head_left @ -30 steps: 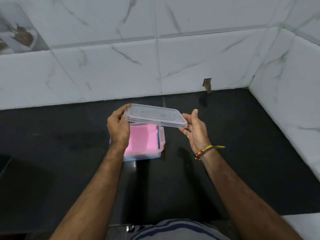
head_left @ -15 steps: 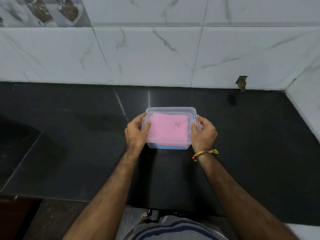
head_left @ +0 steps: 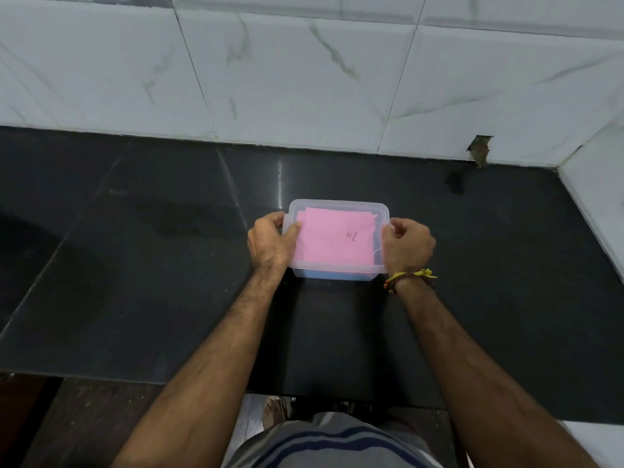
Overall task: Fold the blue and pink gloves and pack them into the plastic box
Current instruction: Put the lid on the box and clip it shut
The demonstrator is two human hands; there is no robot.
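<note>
— Both hands are clamped on the plastic box [head_left: 337, 208], see? The left hand [head_left: 270, 243] pinches the left end with the thumb laid over the top edge, and the right hand [head_left: 407, 244] is curled round the tab at the right end.

— And the gloves are in?

— The pink glove [head_left: 332, 243] lies folded flat on top, with a small dark mark on it. Under it a strip of the blue glove [head_left: 332, 274] shows through the near wall. The box sits on the black counter [head_left: 489, 265], roughly in the middle, well clear of the tiled wall [head_left: 304, 79].

— Is there a lid on it?

— Looks like a clear one lies over the pink, though it's hard to be sure through plastic that transparent.

— So what's the step?

— Closing up, I'd say. The folding and packing look done. What's left, I reckon, is pressing both ends down evenly until they catch. If one side goes first, the other might ride up.
</note>
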